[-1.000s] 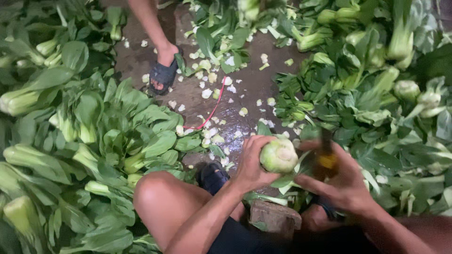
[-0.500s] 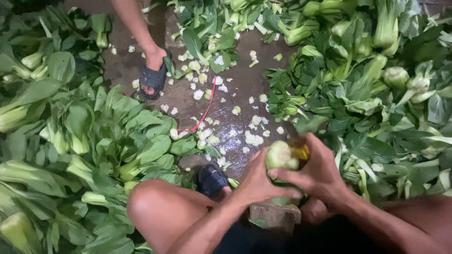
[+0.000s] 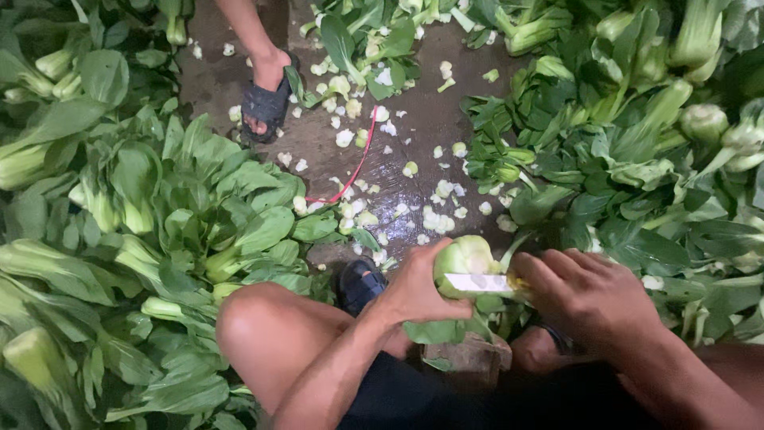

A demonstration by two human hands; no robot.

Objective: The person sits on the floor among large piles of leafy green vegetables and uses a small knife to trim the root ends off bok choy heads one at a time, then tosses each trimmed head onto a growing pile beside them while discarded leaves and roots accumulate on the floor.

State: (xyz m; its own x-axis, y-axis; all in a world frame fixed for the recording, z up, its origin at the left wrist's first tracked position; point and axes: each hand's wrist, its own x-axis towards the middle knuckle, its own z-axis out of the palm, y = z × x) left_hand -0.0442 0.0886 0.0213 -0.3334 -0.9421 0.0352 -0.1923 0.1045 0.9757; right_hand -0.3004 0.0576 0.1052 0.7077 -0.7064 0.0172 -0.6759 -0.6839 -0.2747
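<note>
At nine o'clock, heaped bok choy (image 3: pixel 135 215) covers the ground; centre, the left hand (image 3: pixel 414 291) is clamped round a bok choy head (image 3: pixel 463 256), now turned stem-up; the knife blade (image 3: pixel 476 282) has come flat against its base, trimming underway; the right hand (image 3: pixel 589 295) grips the handle; no containers show, only cut stem scraps (image 3: pixel 374 171) at twelve o'clock on wet floor (image 3: pixel 422 119).

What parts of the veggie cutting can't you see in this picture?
- Knife handle: head view, buried inside the right hand.
- Lower leaves of the bok choy: covered by the left hand.
- The other person: only a foot in a dark sandal shows; the top edge cuts off the rest.
- Where the red string ends: too thin among the white trimmings.
</note>
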